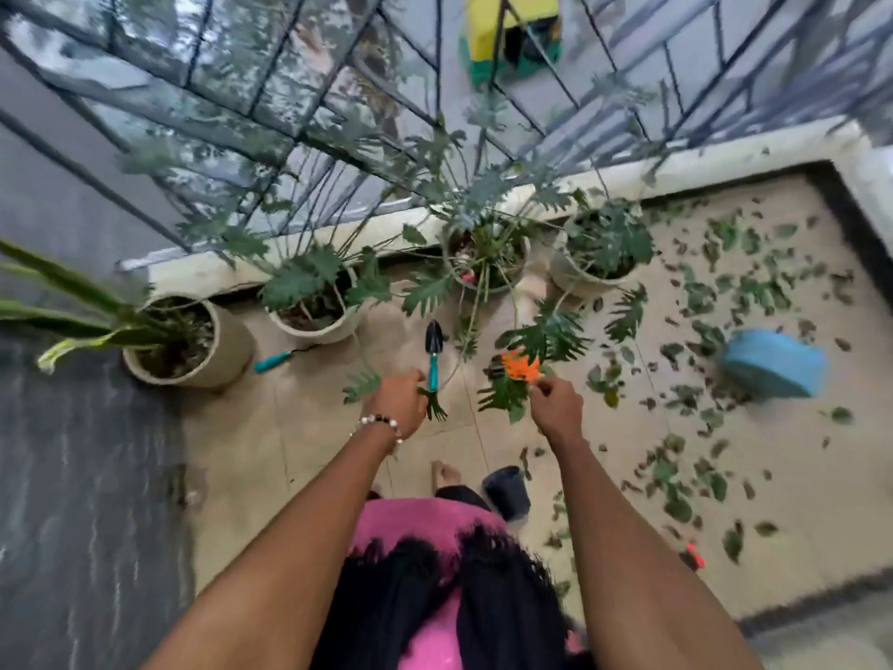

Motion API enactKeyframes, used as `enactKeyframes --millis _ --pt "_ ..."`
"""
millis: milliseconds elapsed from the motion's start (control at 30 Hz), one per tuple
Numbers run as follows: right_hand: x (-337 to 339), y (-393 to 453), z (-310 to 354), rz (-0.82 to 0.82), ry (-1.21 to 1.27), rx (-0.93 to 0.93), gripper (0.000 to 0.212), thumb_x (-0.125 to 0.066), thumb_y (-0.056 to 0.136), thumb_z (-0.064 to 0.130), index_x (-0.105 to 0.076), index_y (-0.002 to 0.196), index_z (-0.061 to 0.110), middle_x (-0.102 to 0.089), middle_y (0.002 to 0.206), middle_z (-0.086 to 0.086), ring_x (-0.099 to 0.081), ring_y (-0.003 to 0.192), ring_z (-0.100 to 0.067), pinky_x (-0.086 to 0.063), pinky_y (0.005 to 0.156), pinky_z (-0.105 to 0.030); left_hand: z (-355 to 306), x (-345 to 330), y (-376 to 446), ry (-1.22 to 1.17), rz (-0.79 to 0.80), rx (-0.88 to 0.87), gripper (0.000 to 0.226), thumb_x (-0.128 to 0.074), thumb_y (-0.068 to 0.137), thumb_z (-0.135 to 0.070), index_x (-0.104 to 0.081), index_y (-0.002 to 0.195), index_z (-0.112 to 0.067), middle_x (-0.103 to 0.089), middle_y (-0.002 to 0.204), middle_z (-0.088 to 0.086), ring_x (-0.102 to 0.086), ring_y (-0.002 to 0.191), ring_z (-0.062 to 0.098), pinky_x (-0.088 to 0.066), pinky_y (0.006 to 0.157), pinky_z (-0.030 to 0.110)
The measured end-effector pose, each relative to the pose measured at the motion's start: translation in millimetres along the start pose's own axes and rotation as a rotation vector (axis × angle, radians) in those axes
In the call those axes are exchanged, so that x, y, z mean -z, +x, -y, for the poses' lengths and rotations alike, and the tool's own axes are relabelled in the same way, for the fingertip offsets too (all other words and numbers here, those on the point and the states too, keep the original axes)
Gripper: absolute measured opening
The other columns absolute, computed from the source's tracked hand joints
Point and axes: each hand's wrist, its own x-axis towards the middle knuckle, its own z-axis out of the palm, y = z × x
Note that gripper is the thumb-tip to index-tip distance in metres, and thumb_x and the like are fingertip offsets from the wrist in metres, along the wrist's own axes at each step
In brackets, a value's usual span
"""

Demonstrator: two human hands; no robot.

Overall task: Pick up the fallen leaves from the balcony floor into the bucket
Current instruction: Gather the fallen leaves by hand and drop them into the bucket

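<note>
Fallen green leaves [700, 302] lie scattered over the beige balcony floor [604, 476], mostly on the right half. The blue bucket [773, 362] lies tipped on its side among them at the right. My left hand [396, 401], with a bead bracelet on its wrist, grips a small lobed leaf [434, 407] just below a teal-handled trowel [433, 348]. My right hand [555, 403] pinches the stalk of a larger lobed leaf [502, 396]. An orange-handled tool [521, 366] lies right beyond that leaf. Both hands are well left of the bucket.
Several pale pots with plants [314, 311] stand in a row along the low parapet [338, 234] under a black metal grille. A second teal-handled tool [273, 362] lies by the left pots. A small black pot [507, 490] stands near my feet. A dark wall [72, 476] rises at the left.
</note>
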Motion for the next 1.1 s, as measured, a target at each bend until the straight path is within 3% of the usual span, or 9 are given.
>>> enactKeyframes --millis 133,333,567,700,767,867,1000,1100 --pt "-8 -18 -8 -0.066 0.084 -0.096 0.023 -0.054 0.093 0.012 -0.071 0.107 0.004 -0.069 0.108 -0.017 -0.062 0.102 -0.034 -0.045 0.084 -0.033 0 -7 13 0.094 0.134 -0.117 0.037 -0.051 0.096 -0.023 -0.049 0.133 -0.017 -0.067 0.111 0.013 -0.062 0.103 0.03 -0.051 0.084 0.036" --pt "-35 -57 -30 -0.184 0.279 -0.28 0.021 -0.056 0.092 0.013 -0.07 0.106 0.007 -0.07 0.107 -0.015 -0.063 0.102 -0.032 -0.05 0.09 -0.039 3 -11 28 0.157 0.216 -0.228 0.035 -0.054 0.095 -0.021 -0.053 0.13 -0.014 -0.064 0.122 0.013 -0.06 0.111 0.029 -0.048 0.093 0.036" --pt "-77 -55 -63 -0.117 0.32 -0.291 0.019 -0.057 0.093 0.013 -0.071 0.106 0.009 -0.07 0.108 -0.008 -0.063 0.104 -0.025 -0.046 0.087 -0.029 -5 -51 53 0.088 0.293 -0.221 0.03 -0.061 0.092 -0.025 -0.062 0.121 -0.018 -0.072 0.105 0.006 -0.064 0.101 0.023 -0.049 0.09 0.034" --pt "-118 -9 -94 0.011 0.307 -0.218 0.022 -0.057 0.092 0.013 -0.07 0.11 0.012 -0.071 0.105 -0.005 -0.064 0.1 -0.021 -0.044 0.079 -0.022 -9 -113 94 0.016 0.343 -0.229 0.028 -0.055 0.095 -0.02 -0.063 0.122 -0.017 -0.068 0.113 0.004 -0.063 0.104 0.018 -0.046 0.088 0.023" --pt "-146 23 -114 0.048 0.287 -0.161 0.023 -0.055 0.093 0.012 -0.071 0.109 0.014 -0.071 0.106 -0.004 -0.063 0.1 -0.02 -0.042 0.077 -0.02 -3 -156 122 0.039 0.324 -0.228 0.031 -0.05 0.096 -0.013 -0.061 0.125 -0.013 -0.065 0.123 0.007 -0.061 0.111 0.021 -0.044 0.097 0.026" --pt "-200 79 -146 0.12 0.243 -0.127 0.03 -0.046 0.094 0.005 -0.068 0.114 0.009 -0.068 0.115 -0.01 -0.061 0.107 -0.025 -0.044 0.089 -0.026 15 -226 176 0.188 0.284 -0.191 0.041 -0.044 0.095 -0.005 -0.05 0.136 -0.009 -0.055 0.136 0.013 -0.051 0.125 0.029 -0.034 0.104 0.031" --pt "-277 152 -178 0.309 0.062 -0.083 0.043 -0.042 0.092 0.002 -0.055 0.132 0.009 -0.056 0.135 -0.016 -0.052 0.122 -0.031 -0.039 0.1 -0.029 50 -309 251 0.396 0.273 -0.133 0.043 -0.042 0.097 -0.008 -0.038 0.138 0.001 -0.042 0.142 0.02 -0.043 0.132 0.033 -0.034 0.106 0.034" --pt "-333 209 -204 0.257 0.069 -0.105 0.038 -0.044 0.093 0.004 -0.056 0.129 0.003 -0.056 0.132 -0.019 -0.051 0.122 -0.034 -0.04 0.102 -0.033 79 -363 322 0.435 0.189 -0.058 0.042 -0.047 0.097 -0.015 -0.04 0.136 -0.001 -0.041 0.142 0.019 -0.042 0.132 0.033 -0.037 0.106 0.038"
